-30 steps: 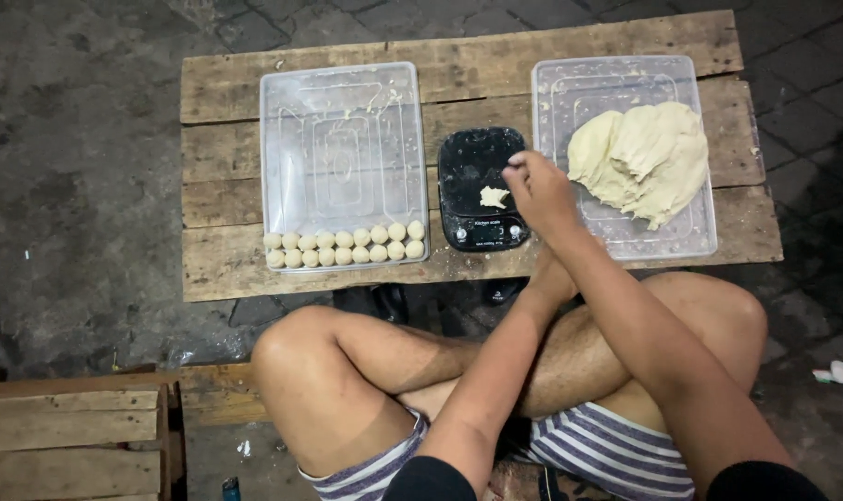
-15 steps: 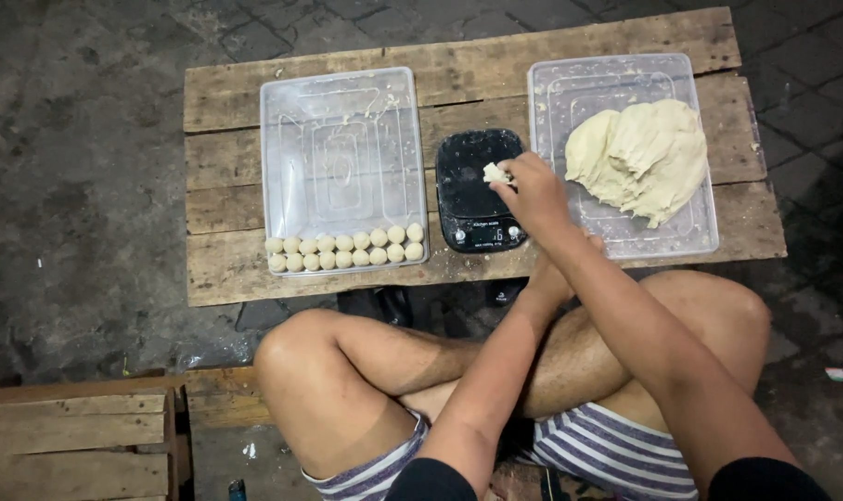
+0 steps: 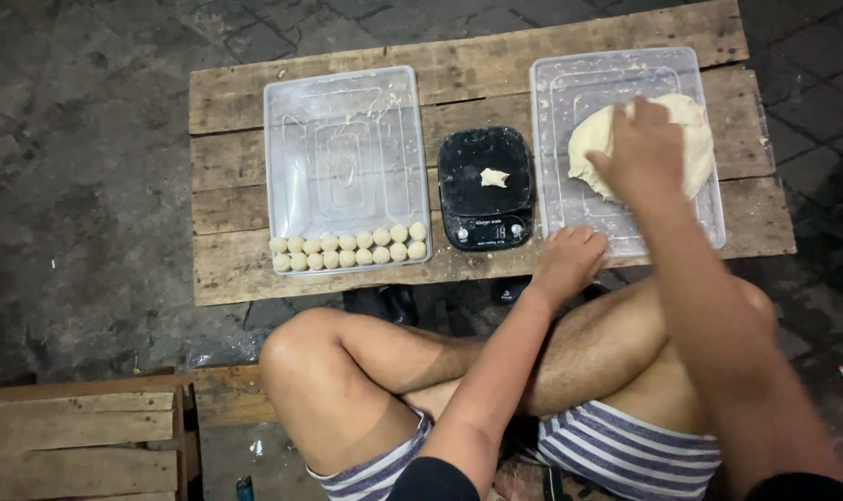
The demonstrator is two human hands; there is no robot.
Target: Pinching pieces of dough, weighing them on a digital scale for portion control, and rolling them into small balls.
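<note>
- The pale, soft mass of raw dough [image 3: 690, 139] lies in the clear rectangular plastic tray on the right [image 3: 570, 83], filling that tray's far right part and touching its floor.
- The right hand [image 3: 639, 148] is pressed onto the near left side of the mass, fingers curled into it; how much dough they have pinched I cannot tell, since the hand hides the contact.
- By my reading, the step in hand is pulling a fresh bit off the mass to be weighed.
- A small pale scrap of dough [image 3: 495, 177] already sits on the black square kitchen scale [image 3: 485, 189], which stands between the two trays, just beside each.
- The left hand [image 3: 567, 263] rests palm down on the near edge of the board, touching the near left corner of the right tray, fingers loosely spread and holding nothing; it seems to steady the tray.
- The next move, as I judge it, calls for a clean tear: the mass is sticky and stretchy, so the fingers must nip off a small bit without dragging the tray.
- A matching clear plastic tray on the left [image 3: 342, 148] holds two neat rows of small round dough balls [image 3: 347, 250] along its near edge; the rest of its floor is bare but floured.
- All of it stands on a low table of weathered wooden planks [image 3: 458, 70] set on dark paving, with the person's bare knees close under its near edge.
</note>
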